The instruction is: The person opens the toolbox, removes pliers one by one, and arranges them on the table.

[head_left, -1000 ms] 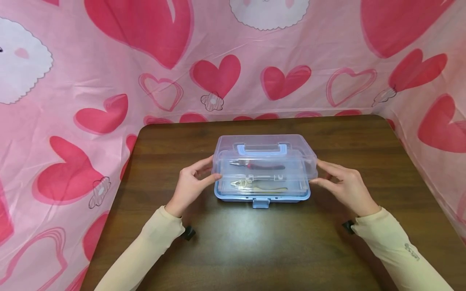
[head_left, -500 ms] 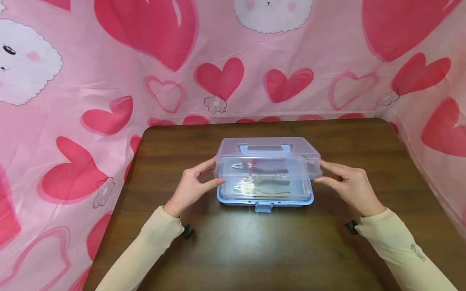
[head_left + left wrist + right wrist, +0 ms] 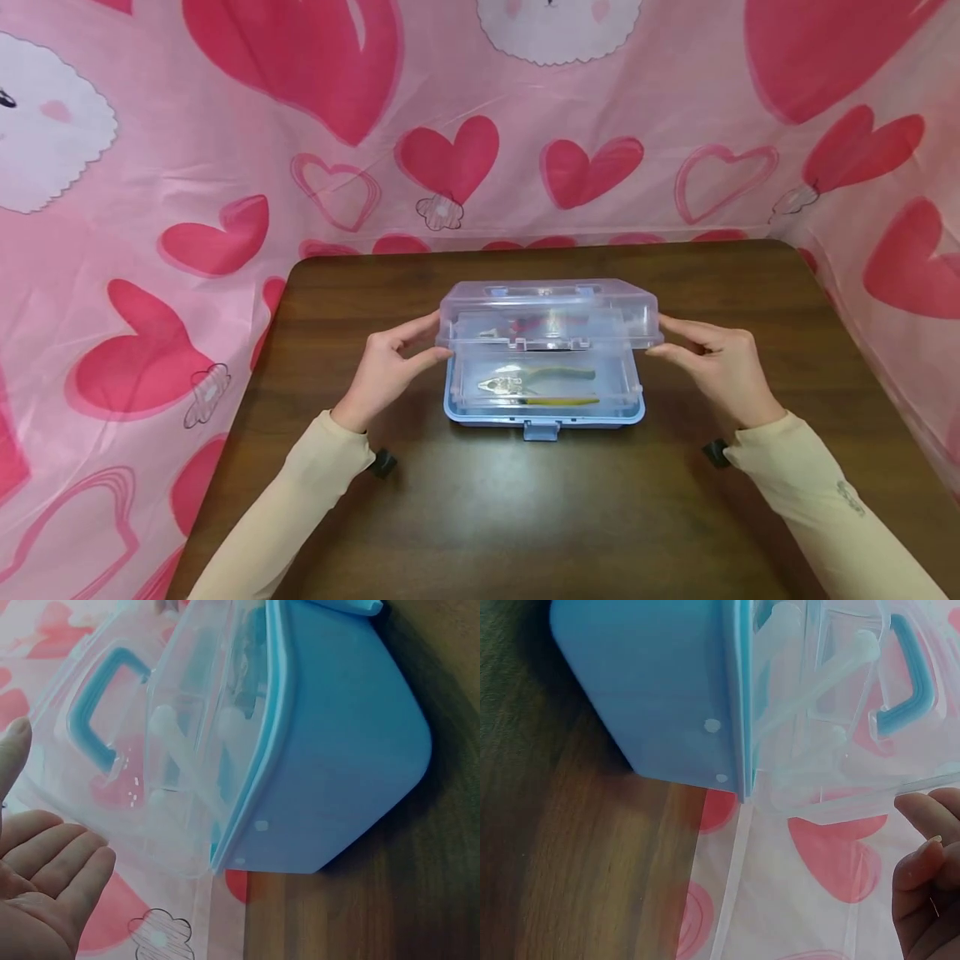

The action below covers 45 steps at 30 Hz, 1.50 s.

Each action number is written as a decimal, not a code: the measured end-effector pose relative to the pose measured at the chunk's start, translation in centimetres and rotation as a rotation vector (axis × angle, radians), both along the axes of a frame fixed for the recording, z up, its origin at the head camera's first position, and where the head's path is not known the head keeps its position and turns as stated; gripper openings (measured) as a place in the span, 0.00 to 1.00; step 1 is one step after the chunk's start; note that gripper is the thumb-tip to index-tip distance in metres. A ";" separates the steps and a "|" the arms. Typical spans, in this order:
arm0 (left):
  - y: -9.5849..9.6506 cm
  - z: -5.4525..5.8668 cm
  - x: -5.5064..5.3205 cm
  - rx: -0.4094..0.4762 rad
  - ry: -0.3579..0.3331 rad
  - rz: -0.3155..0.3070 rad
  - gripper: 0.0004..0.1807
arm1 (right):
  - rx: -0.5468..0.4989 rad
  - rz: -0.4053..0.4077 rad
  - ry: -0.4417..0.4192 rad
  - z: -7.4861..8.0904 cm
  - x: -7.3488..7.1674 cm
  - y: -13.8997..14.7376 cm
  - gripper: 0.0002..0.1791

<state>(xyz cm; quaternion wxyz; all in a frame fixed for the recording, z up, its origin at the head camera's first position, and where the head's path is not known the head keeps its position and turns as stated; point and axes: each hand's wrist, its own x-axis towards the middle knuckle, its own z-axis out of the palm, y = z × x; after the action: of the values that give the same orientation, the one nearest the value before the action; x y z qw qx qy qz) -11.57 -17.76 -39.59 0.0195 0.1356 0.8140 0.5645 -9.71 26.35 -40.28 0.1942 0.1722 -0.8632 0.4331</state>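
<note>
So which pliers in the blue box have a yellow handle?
The front pliers, nearer the latch: a bright yellow handle shows on them. The rear pliers, seen hazily through the clear lid, show red instead.

Before you: dark wood-grain bench [image 3: 600, 533], soft glare [image 3: 517, 483] on top. Behind and beside it, pink cloth [image 3: 517, 100] with red hearts [image 3: 446, 158].

Blue toolbox [image 3: 345, 742] on table [image 3: 480, 517], clear lid [image 3: 547, 312] half-open
</note>
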 end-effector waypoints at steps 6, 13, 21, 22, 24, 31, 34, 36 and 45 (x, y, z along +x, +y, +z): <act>-0.1 0.7 -0.9 0.044 -0.009 0.018 0.30 | -0.054 -0.047 -0.086 0.7 -0.7 -0.4 0.27; -0.1 1.4 -1.8 0.025 0.025 0.047 0.26 | -0.187 -0.084 -0.194 1.4 -2.0 -0.8 0.19; 0.0 2.0 -2.8 0.022 0.069 0.068 0.23 | -0.181 -0.082 -0.162 2.2 -3.4 -0.9 0.16; 0.1 2.0 -2.9 0.030 0.069 0.070 0.23 | -0.176 -0.088 -0.163 2.2 -3.5 -0.9 0.16; 0.1 2.0 -3.3 0.053 0.075 0.073 0.21 | -0.168 -0.098 -0.174 2.3 -3.8 -0.9 0.14; 0.5 2.0 -4.3 0.130 0.108 0.081 0.17 | -0.148 -0.073 -0.207 2.3 -4.4 -0.3 0.14; 0.8 2.0 -4.7 0.172 0.119 0.078 0.16 | -0.159 -0.069 -0.208 2.2 -4.8 -0.1 0.14; 1.1 1.9 -5.0 0.203 0.121 0.075 0.15 | -0.173 -0.074 -0.204 2.1 -5.1 0.0 0.13; 1.5 1.8 -6.5 0.197 0.118 0.125 0.15 | -0.227 -0.117 -0.229 1.7 -6.7 0.0 0.14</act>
<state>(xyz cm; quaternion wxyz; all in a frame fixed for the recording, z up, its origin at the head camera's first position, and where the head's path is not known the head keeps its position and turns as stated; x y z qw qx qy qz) -18.05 -16.24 -37.79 -0.0770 0.1185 0.7614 0.6327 -16.44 26.35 -38.55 0.1379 0.0482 -0.8338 0.5323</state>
